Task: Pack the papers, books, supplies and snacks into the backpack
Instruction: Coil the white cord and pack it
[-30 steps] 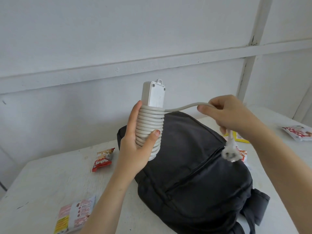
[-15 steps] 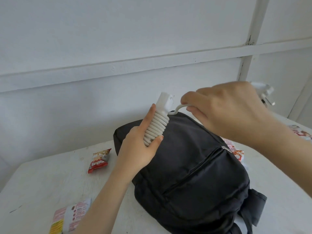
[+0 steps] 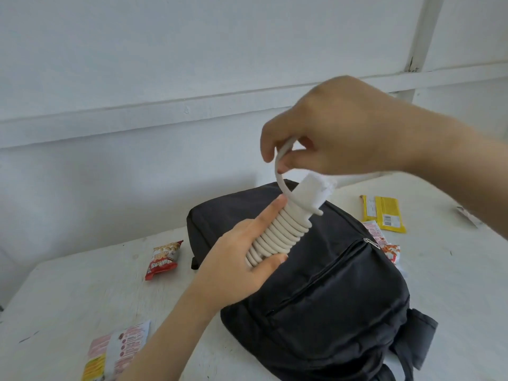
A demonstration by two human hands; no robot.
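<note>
My left grip (image 3: 242, 266) is wrapped round the coiled cord (image 3: 277, 235) of a white power strip (image 3: 313, 193). My thumb is on the near side and my forefinger lies along the coils, holding the strip tilted above the far end of the black backpack (image 3: 330, 292). My right grip (image 3: 338, 133) is pinched on the loose stretch of that cord, which curves down from my fingers to the top of the coils. The backpack lies flat in the middle of the white bench (image 3: 55, 298), its front zip looking closed. A red snack packet (image 3: 164, 259) lies left of the backpack, and a pink and white packet (image 3: 118, 350) sits at the near left. A yellow packet (image 3: 383, 215) lies at the far right, and an orange-printed packet (image 3: 384, 243) touches the backpack's right side.
</note>
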